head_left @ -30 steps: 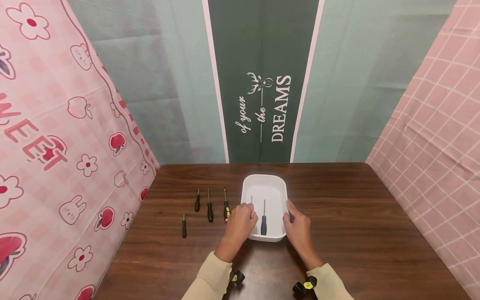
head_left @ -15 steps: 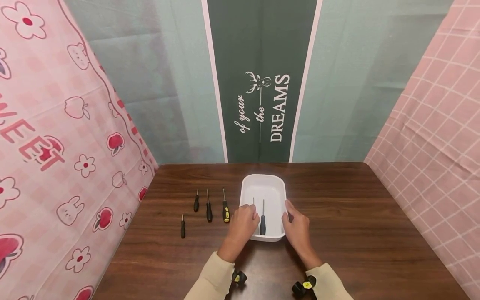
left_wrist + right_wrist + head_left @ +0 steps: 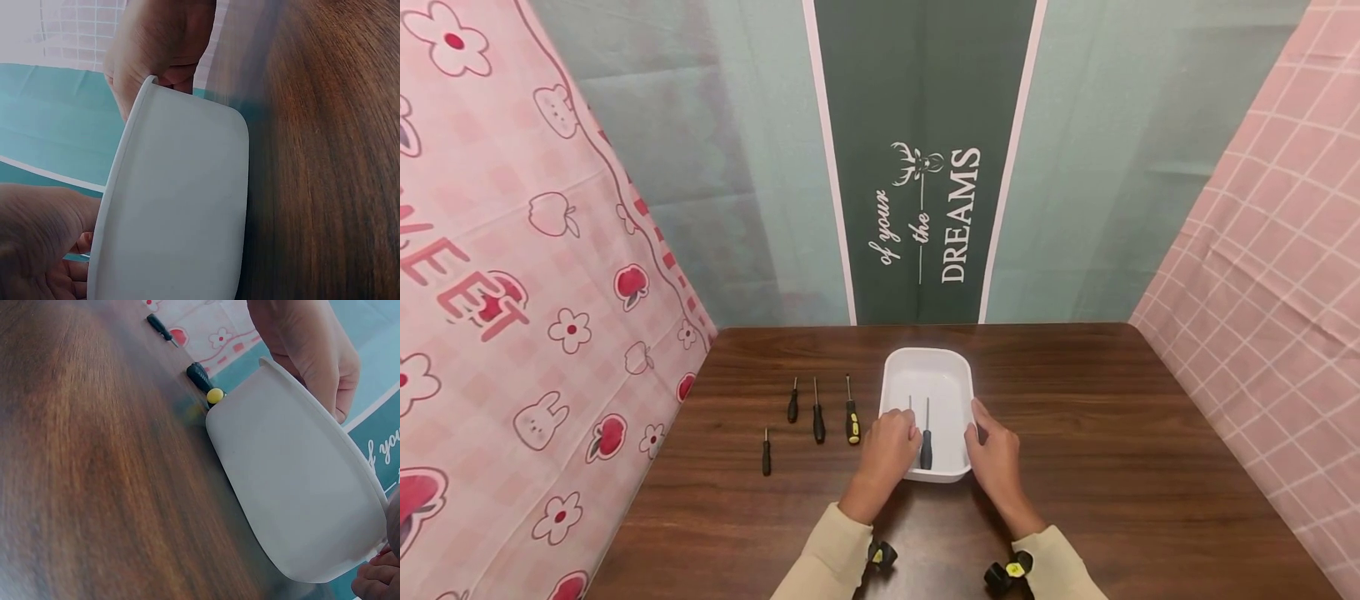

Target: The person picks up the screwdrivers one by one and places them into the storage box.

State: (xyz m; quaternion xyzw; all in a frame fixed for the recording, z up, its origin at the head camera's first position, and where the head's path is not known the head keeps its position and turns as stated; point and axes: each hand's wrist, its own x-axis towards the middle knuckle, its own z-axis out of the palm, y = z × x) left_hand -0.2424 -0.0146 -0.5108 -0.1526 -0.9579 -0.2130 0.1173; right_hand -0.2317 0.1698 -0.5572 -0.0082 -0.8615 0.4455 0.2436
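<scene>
White, rounded-rectangular plastic tray (image 3: 946, 383) sits on the dark brown wood-grain table (image 3: 1112, 433), right hand (image 3: 995, 450) pinching its right rim. Left hand (image 3: 889, 446) is over the tray's left side, fingers curled around what looks like a thin metal-shafted screwdriver (image 3: 910, 402); only the shaft shows, handle's hidden. Just beside it, a dark-handled screwdriver (image 3: 927, 450) lies inside the tray. Left of the tray: one black-and-yellow screwdriver (image 3: 853, 423) plus three black-handled screwdrivers (image 3: 818, 423), all lying apart.
</scene>
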